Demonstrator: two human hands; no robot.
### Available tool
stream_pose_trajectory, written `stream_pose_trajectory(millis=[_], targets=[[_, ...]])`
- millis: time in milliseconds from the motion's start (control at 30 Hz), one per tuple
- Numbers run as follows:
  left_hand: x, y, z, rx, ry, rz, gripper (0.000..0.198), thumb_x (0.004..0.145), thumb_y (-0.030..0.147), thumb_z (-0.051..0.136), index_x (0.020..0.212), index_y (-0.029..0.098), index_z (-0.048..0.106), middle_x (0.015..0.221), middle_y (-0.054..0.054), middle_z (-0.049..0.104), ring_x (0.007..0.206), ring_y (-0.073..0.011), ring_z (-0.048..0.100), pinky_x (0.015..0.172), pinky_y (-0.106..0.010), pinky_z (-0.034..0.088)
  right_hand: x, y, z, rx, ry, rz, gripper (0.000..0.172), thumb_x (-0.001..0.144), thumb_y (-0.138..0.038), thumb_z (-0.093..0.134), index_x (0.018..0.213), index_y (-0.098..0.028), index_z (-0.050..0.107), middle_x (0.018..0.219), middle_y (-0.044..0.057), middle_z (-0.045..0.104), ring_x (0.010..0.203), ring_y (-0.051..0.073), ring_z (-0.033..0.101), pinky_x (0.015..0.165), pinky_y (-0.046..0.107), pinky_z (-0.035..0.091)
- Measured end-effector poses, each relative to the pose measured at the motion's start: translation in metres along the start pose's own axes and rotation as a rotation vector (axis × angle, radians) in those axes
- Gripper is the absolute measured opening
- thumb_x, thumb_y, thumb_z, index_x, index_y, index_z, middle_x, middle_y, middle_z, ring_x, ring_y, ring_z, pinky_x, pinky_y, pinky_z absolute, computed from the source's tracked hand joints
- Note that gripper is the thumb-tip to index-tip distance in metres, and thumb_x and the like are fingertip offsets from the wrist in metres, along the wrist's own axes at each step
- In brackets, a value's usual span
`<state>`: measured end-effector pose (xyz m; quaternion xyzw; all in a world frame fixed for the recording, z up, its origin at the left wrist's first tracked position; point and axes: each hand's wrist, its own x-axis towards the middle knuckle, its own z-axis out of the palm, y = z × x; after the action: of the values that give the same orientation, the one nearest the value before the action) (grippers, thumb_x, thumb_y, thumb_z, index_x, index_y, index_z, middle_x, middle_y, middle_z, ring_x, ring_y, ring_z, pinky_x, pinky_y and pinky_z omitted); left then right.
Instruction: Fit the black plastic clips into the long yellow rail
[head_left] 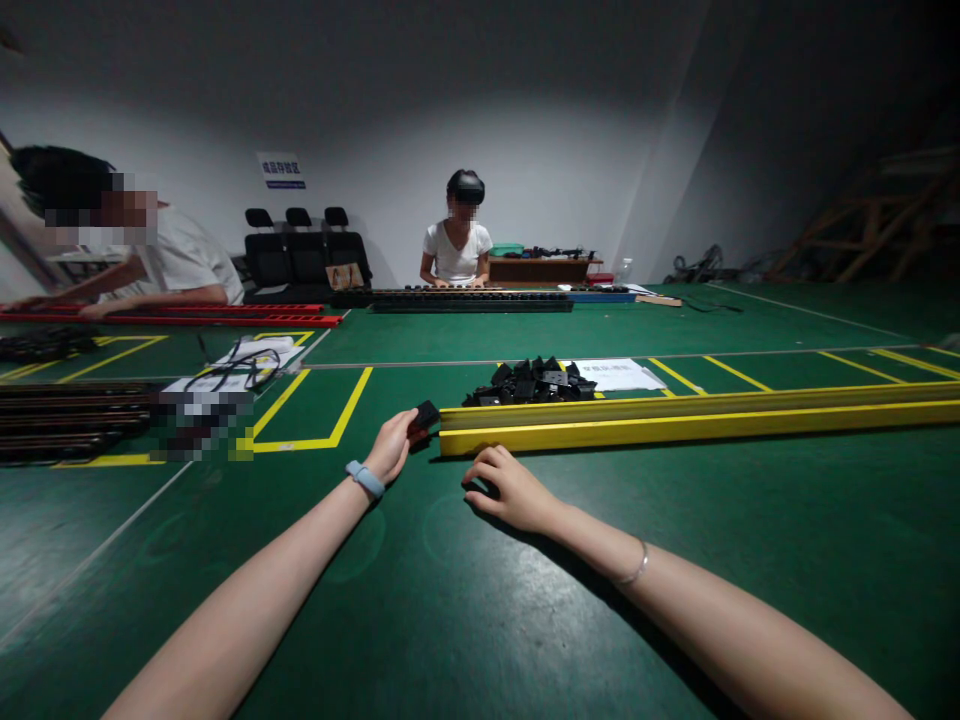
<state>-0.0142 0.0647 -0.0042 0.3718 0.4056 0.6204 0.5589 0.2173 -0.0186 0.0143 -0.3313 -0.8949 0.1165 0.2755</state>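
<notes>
My left hand [394, 446], with a pale blue band at the wrist, is closed on a small black block-like part [427, 414]. That part is just off the left end of a long yellow rail [675, 425], which lies across the green table. Close in front of the rail's left end, my right hand [511, 490] hovers or rests with its fingers curved and apart, and nothing shows between them. Behind the rail is a heap of similar small black parts [531, 382].
A white paper [619, 374] lies beside the heap. Dark rails [75, 420] and cables are stacked at left. Two people work at the far side, by red rails [277, 317] and black rails [471, 303]. Yellow tape [349, 410] marks the green table [480, 620].
</notes>
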Motion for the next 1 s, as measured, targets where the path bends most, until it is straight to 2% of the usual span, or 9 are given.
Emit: stream_pose_trajectory(millis=[467, 733, 1000], targets=[[-0.010, 0.003, -0.002, 0.030, 0.008, 0.030, 0.032, 0.059, 0.038, 0.078, 0.077, 0.015, 0.064, 0.079, -0.002, 0.066, 0.074, -0.0132, 0.058, 0.064, -0.023, 0.045, -0.002, 0.003, 0.005, 0.005, 0.018, -0.035, 0.017, 0.084, -0.030, 0.061, 0.099, -0.022, 0.063, 0.097, 0.006, 0.056, 0.094, 0.020, 0.050, 0.085, 0.035, 0.044], [-0.017, 0.005, -0.002, 0.078, -0.034, 0.025, 0.040, 0.059, 0.042, 0.079, 0.086, 0.013, 0.071, 0.089, -0.008, 0.070, 0.075, -0.0144, 0.061, 0.067, -0.024, 0.045, -0.005, -0.002, 0.002, -0.037, 0.049, -0.074, 0.016, 0.085, -0.029, 0.061, 0.098, -0.020, 0.063, 0.096, 0.005, 0.057, 0.093, 0.018, 0.051, 0.085, 0.033, 0.043], [-0.011, 0.001, -0.006, 0.093, -0.033, -0.014, 0.040, 0.062, 0.042, 0.078, 0.088, 0.012, 0.072, 0.095, -0.011, 0.071, 0.078, -0.0155, 0.062, 0.067, -0.024, 0.044, -0.005, -0.001, 0.003, -0.037, 0.047, -0.070, 0.016, 0.084, -0.029, 0.062, 0.097, -0.020, 0.063, 0.095, 0.005, 0.057, 0.092, 0.018, 0.050, 0.085, 0.033, 0.043]])
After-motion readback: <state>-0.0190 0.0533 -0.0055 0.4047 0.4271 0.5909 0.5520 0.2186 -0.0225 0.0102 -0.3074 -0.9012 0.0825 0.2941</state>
